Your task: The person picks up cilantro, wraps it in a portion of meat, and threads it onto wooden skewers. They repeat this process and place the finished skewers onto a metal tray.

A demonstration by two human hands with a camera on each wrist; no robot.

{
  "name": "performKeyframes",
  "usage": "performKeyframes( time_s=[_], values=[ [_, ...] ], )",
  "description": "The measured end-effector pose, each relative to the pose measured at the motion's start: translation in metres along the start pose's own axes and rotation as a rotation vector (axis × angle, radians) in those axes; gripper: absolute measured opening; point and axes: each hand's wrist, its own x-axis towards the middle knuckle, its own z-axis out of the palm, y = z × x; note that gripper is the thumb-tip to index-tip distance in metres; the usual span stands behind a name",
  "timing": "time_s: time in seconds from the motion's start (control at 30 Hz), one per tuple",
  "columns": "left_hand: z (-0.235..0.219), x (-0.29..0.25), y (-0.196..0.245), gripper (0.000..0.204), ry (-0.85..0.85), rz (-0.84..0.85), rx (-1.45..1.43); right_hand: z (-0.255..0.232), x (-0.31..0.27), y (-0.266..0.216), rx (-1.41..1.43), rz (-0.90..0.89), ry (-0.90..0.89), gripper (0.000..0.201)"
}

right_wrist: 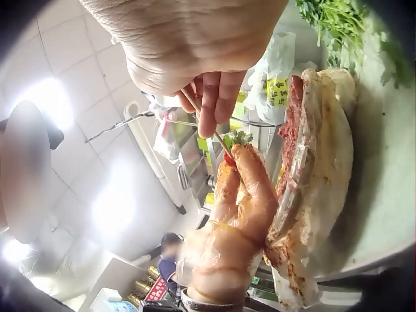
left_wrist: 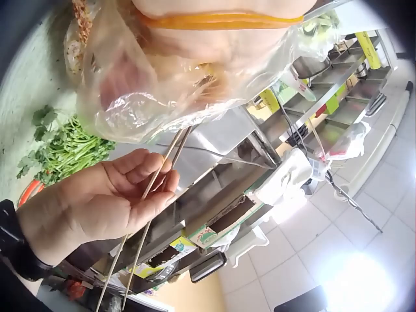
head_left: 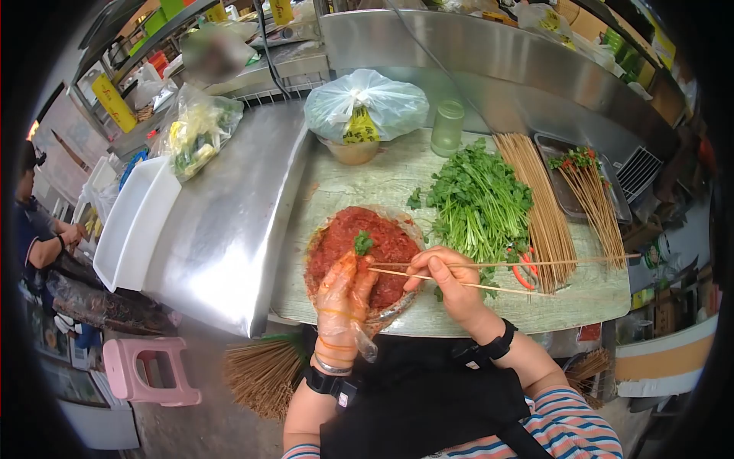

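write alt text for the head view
A gloved left hand works on red marinated meat on a counter while the bare right hand pinches two skewers. Cilantro lies beside them.

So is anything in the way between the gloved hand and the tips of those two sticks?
Nothing visible. The gloved left hand sits right at the tips of the two bamboo skewers held by the right hand, above the plate of red marinated meat, with a cilantro sprig beside its fingertips.

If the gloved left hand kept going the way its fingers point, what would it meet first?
The left hand points up over the plate of red marinated meat. First in line looks to be the coriander sprig lying on the meat, with the skewer tips just beside; depth is uncertain.
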Motion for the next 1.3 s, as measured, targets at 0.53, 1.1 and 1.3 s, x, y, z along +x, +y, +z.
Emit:
performKeyframes(
  time_s=[0.53,1.1,1.3],
  values=[
    [0.013,-0.002,-0.004,0.025,0.028,0.126,0.109,0.022,0.002,-0.018,-0.458,-0.281,-0.090,0.013],
    [0.014,0.002,-0.005,0.024,0.038,0.143,0.184,0.027,0.020,-0.014,-0.870,-0.705,-0.086,0.017],
    [0.017,0.001,-0.003,0.022,0.050,0.164,0.184,0.028,0.007,-0.023,-0.807,-0.355,-0.133,0.043]
  ],
)
